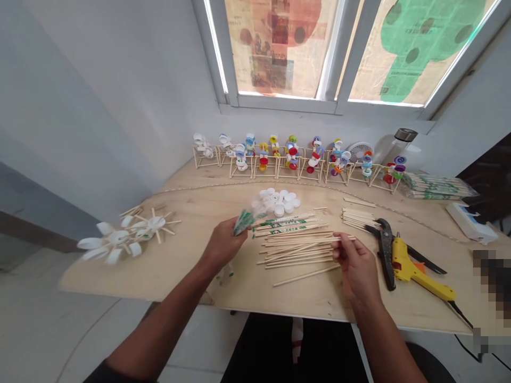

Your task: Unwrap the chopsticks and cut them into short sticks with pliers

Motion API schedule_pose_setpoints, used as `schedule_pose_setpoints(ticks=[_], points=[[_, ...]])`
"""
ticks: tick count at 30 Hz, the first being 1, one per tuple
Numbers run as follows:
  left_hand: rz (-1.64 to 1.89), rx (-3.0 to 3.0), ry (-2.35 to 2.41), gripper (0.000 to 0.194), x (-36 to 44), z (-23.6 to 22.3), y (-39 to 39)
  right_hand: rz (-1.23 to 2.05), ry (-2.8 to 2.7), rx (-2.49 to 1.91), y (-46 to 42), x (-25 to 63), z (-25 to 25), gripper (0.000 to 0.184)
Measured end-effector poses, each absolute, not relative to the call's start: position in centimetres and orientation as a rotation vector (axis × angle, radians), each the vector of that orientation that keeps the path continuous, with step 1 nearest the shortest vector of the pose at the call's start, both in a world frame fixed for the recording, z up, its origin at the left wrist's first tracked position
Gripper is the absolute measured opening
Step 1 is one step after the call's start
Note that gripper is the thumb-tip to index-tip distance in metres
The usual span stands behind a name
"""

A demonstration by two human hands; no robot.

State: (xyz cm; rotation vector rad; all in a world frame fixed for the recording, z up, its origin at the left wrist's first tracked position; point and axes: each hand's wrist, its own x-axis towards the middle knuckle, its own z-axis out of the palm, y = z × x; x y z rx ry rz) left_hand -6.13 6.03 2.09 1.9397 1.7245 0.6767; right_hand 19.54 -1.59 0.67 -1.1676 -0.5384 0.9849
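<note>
My left hand (228, 240) is closed around crumpled clear-and-green plastic chopstick wrappers (244, 221). My right hand (358, 266) pinches bamboo chopsticks (346, 238) near their right ends; how many is hard to tell. Between the hands lies a loose row of bare chopsticks (297, 250), with one stick (303, 275) apart from it nearer the edge. Just behind them are chopsticks still in printed wrappers (289, 227). White bottle caps (285, 202) sit in a cluster farther back. More wrapper scraps (225, 274) show below my left hand.
On the right are a yellow glue gun (419, 271), a black-handled cutter (386, 250), short cut sticks (357, 219) and a power strip (471, 222). White paddle wheels (114, 242) lie left. Small stick-framed cap wheels (291, 159) line the back, beside a bottle (399, 146) and packed chopsticks (437, 186).
</note>
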Motion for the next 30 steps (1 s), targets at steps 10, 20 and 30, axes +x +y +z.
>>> schedule_pose_setpoints(ticks=[10, 20, 30], points=[[0.139, 2.232, 1.722, 0.013, -3.9, 0.5, 8.0, 1.047, -0.570, -1.209, -0.1, 19.5, -0.2, 0.055], [0.153, 2.260, 1.569, 0.011, -4.8, 0.5, 8.5, 0.949, -0.670, -1.213, -0.8, 19.1, 0.3, 0.048], [0.509, 1.971, 1.373, 0.020, -6.4, 3.1, 7.0, 1.037, -0.722, -1.187, -0.2, 17.8, 0.3, 0.037]])
